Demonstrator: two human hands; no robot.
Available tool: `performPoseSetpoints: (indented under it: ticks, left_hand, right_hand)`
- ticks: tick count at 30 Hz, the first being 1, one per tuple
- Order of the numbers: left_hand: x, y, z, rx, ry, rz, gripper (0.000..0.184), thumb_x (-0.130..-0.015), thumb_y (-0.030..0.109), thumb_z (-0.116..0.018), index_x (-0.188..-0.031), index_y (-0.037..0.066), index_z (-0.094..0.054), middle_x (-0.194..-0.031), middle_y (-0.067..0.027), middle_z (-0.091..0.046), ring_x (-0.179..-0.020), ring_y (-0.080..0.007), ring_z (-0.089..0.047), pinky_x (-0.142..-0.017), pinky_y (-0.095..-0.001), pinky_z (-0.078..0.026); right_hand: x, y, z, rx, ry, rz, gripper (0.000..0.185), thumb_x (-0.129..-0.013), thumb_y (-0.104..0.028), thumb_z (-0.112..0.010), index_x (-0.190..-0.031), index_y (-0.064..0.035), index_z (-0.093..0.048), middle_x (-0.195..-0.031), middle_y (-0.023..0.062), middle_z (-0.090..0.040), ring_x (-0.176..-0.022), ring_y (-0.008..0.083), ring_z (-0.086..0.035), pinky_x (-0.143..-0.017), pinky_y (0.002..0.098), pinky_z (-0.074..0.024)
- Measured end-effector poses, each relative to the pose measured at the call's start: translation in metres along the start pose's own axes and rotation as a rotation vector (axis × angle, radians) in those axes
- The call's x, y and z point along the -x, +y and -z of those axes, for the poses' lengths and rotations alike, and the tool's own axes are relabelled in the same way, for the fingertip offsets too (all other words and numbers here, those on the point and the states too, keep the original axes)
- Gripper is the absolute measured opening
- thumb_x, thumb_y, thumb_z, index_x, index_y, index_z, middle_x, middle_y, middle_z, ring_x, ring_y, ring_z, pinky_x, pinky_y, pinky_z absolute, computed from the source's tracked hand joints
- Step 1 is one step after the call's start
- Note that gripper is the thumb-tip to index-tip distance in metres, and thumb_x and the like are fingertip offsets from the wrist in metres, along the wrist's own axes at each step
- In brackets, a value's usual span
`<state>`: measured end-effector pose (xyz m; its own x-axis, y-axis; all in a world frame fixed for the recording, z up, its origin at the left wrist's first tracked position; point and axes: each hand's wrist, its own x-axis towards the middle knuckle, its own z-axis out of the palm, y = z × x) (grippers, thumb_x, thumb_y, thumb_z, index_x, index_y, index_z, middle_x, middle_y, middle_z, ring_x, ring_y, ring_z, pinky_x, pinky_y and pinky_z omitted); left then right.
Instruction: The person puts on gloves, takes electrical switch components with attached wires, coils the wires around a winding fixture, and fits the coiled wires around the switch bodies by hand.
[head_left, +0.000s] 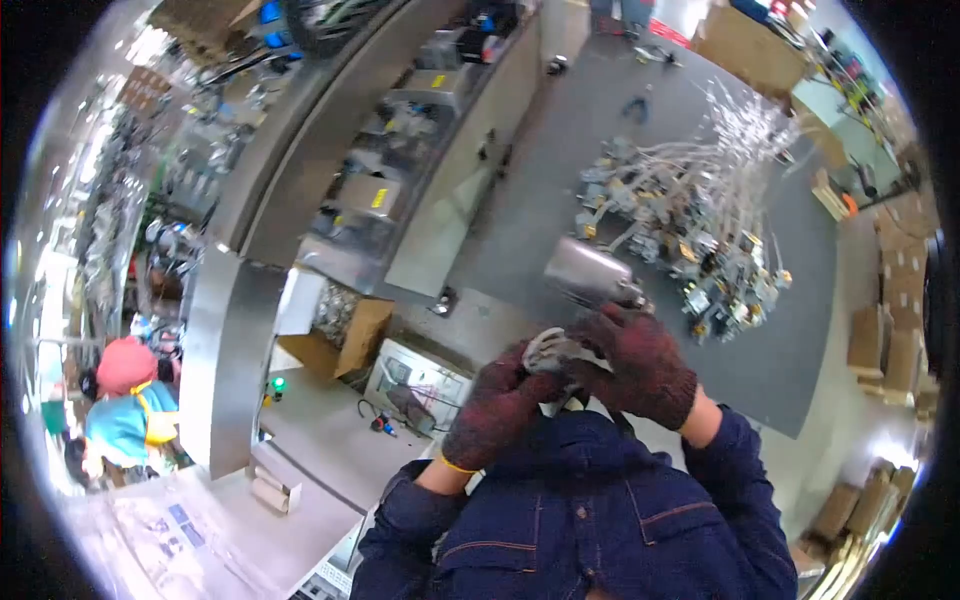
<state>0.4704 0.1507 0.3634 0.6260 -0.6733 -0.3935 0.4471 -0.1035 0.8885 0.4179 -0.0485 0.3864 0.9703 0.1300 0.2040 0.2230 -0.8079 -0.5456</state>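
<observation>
My left hand (500, 405), in a dark red knitted work glove, is closed around a coiled, pale silvery hose or cable (548, 350) in front of my body. My right hand (640, 368), gloved the same way, has its fingers curled at the fitting end of a shiny metal cylinder (590, 270). This cylinder is held over the near edge of the grey table. Both hands are close together, and the coil lies between them. Whether the coil is joined to the cylinder is hidden by the gloves.
A heap of metal fittings with braided hoses (690, 230) lies on the grey table (520, 190). Left of it stands a metal rack (290, 170) with boxed parts. An open carton (360, 335) and a white panel box (415, 385) are below. Another person (130, 410) is at far left.
</observation>
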Motion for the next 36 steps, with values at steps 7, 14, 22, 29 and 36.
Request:
performPoseSetpoints:
  ticks: [7,14,22,29,36]
  left_hand:
    - [0.006,0.000,0.017,-0.100,0.021,0.023,0.047,-0.085,0.013,-0.065,-0.129,0.005,-0.049,-0.110,-0.0095,-0.064,-0.097,-0.0151,-0.061,-0.084,-0.0299,-0.049]
    - [0.010,-0.015,0.026,-0.375,0.026,0.058,0.046,-0.085,0.008,-0.064,-0.129,0.007,-0.050,-0.113,-0.0149,-0.062,-0.102,-0.0220,-0.062,-0.085,-0.0328,-0.048]
    - [0.009,-0.031,0.049,-0.316,0.165,-0.081,0.042,-0.090,0.011,-0.060,-0.130,0.005,-0.049,-0.113,-0.0102,-0.062,-0.100,-0.0167,-0.060,-0.084,-0.0311,-0.048]
    - [0.000,-0.045,0.106,-0.060,0.398,-0.125,0.044,-0.086,0.011,-0.060,-0.129,0.006,-0.051,-0.094,-0.0099,-0.065,-0.079,-0.0163,-0.063,-0.069,-0.0292,-0.050]
    - [0.003,-0.078,0.242,-0.491,1.167,-0.175,0.045,-0.086,0.011,-0.057,-0.131,0.010,-0.049,-0.114,-0.0143,-0.061,-0.094,-0.0249,-0.061,-0.083,-0.0355,-0.047]
  right_hand:
    - [-0.012,-0.001,-0.018,0.071,-0.206,0.086,0.028,-0.076,-0.025,-0.067,-0.098,-0.0093,-0.062,-0.088,0.0111,-0.061,-0.074,0.0307,-0.062,-0.064,0.0415,-0.0491]
    - [-0.036,-0.004,-0.024,0.054,-0.591,0.136,0.042,-0.076,-0.028,-0.066,-0.110,-0.0055,-0.058,-0.094,0.0166,-0.062,-0.083,0.0351,-0.063,-0.072,0.0432,-0.0499]
    - [-0.053,-0.009,-0.050,-0.060,-0.389,0.203,0.028,-0.075,-0.023,-0.067,-0.096,-0.0069,-0.062,-0.082,0.0127,-0.063,-0.072,0.0330,-0.062,-0.062,0.0417,-0.0492]
    - [-0.115,-0.036,-0.010,0.085,-0.058,0.160,0.021,-0.077,-0.015,-0.065,-0.095,-0.0050,-0.061,-0.088,0.0156,-0.060,-0.080,0.0340,-0.059,-0.071,0.0409,-0.0473]
    - [-0.101,0.017,-0.044,0.322,0.141,-0.264,0.012,-0.082,-0.016,-0.059,-0.089,-0.0057,-0.059,-0.083,0.0133,-0.059,-0.076,0.0323,-0.057,-0.067,0.0419,-0.0442]
